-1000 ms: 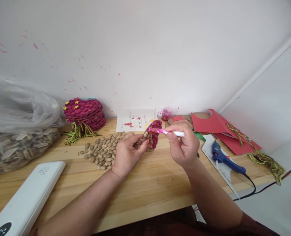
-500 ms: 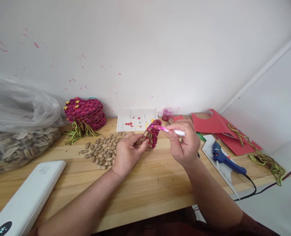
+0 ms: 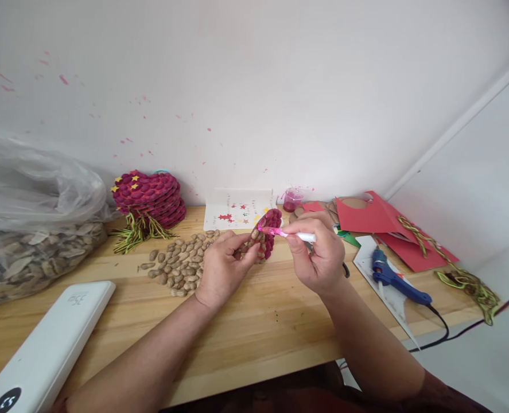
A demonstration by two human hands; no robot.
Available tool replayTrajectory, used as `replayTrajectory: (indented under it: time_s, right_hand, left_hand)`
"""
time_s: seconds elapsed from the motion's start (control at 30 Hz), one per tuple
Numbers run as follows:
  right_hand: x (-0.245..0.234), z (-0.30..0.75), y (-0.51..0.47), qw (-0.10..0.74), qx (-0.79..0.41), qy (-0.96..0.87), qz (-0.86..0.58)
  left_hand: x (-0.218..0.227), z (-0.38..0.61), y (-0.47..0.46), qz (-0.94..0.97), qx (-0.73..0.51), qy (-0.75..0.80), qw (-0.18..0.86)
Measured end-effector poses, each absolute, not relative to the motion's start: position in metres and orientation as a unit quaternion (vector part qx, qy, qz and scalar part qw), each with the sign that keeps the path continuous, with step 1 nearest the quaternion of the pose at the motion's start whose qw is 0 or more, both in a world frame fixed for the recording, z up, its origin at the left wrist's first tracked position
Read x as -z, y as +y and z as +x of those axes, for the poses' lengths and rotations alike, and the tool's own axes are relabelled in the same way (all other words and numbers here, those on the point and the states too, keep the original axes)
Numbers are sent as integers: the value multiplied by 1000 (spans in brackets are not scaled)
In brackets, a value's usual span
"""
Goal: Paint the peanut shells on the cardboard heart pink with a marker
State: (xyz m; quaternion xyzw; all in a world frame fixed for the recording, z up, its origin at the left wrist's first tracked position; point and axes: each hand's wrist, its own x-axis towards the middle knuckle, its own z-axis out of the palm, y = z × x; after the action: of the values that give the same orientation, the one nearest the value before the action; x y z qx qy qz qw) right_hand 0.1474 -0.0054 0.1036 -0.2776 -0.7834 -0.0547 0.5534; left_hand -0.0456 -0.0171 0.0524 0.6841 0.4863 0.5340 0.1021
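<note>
My left hand (image 3: 224,267) pinches a peanut-covered disc (image 3: 273,219) by its near left edge, tilted up over the table. Its far side is painted magenta, while several peanuts near my fingers are bare tan. In my right hand (image 3: 321,258) is a white-handled paintbrush (image 3: 302,236), its pink-stained tip touching the disc at the border of painted and bare peanuts. Loose peanuts (image 3: 177,267) lie on the table left of and behind my left hand. Behind the disc, a plastic cup of magenta paint (image 3: 292,201) stands against the wall.
To the left are a plastic bag of peanut shells (image 3: 43,258), a white power bank (image 3: 51,344) and stacked magenta pieces (image 3: 163,201) with stars and a tassel. A star-covered sheet (image 3: 220,201) lies behind. At right are red paper (image 3: 357,215), a blue glue gun (image 3: 398,281) and cord (image 3: 469,284).
My right hand has shifted slightly left and down, drawing the brush tip along the disc toward my left fingers. My left hand and the disc have stayed nearly still.
</note>
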Motion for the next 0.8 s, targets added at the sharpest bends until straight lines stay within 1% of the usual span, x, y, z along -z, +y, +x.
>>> replayTrajectory:
  time_s: [0.2,0.53,0.67,0.8]
  right_hand:
    - [-102,147,-6,555,66,-781,-277]
    - [-105,145,-9,545,76,-790,-272]
    - [-105,146,-8,534,65,-796,-278]
    - [-104,148,-6,543,58,-789,-283]
  left_hand:
    - [-50,-46,-17,695,-521,488,82]
    - [-53,-46,-18,687,-531,484,109]
    - [-51,-47,-17,660,-548,486,169]
    - [-51,-47,-14,601,-562,484,298]
